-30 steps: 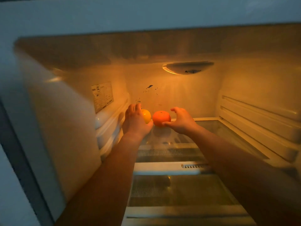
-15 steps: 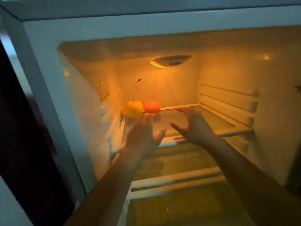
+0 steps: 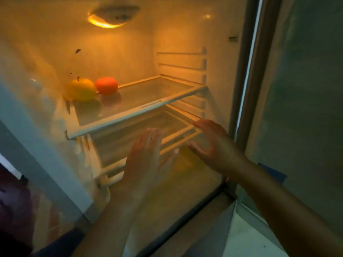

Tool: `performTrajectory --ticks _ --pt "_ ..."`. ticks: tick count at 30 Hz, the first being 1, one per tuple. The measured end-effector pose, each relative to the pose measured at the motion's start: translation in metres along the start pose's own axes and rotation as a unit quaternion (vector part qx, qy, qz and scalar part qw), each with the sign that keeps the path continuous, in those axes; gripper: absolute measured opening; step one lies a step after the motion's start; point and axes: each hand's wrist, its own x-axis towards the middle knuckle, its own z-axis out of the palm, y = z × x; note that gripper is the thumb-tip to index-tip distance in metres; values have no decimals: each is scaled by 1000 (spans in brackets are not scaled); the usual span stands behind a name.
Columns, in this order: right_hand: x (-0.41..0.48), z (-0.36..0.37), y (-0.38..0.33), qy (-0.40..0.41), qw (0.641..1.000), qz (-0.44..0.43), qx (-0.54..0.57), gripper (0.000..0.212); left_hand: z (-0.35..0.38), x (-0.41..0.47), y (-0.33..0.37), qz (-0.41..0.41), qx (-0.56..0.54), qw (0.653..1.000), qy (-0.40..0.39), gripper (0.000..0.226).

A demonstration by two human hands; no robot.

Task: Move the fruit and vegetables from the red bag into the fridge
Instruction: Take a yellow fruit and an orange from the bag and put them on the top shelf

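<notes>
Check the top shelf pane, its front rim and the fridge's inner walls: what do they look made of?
Top shelf pane: probably glass, clear and glossy; the orange fruit and yellow fruit reflect darkly on it.
Front rim: likely moulded plastic, pale, opaque and smooth.
Inner walls: likely a plastic liner, semi-gloss, with soft highlights from the lamp.

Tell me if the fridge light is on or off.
On: the lamp glows yellow at the top, lighting the yellow fruit and orange fruit.
</notes>
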Motion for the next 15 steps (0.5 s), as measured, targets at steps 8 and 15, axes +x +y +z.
performTrajectory --ticks 8,15 --pt "-128 -47 2 -35 993 109 26 54 31 -74 65 -11 -42 996 -77 70" --pt "-248 -111 23 -63 986 154 10 57 57 -144 176 -48 -92 986 -134 73"
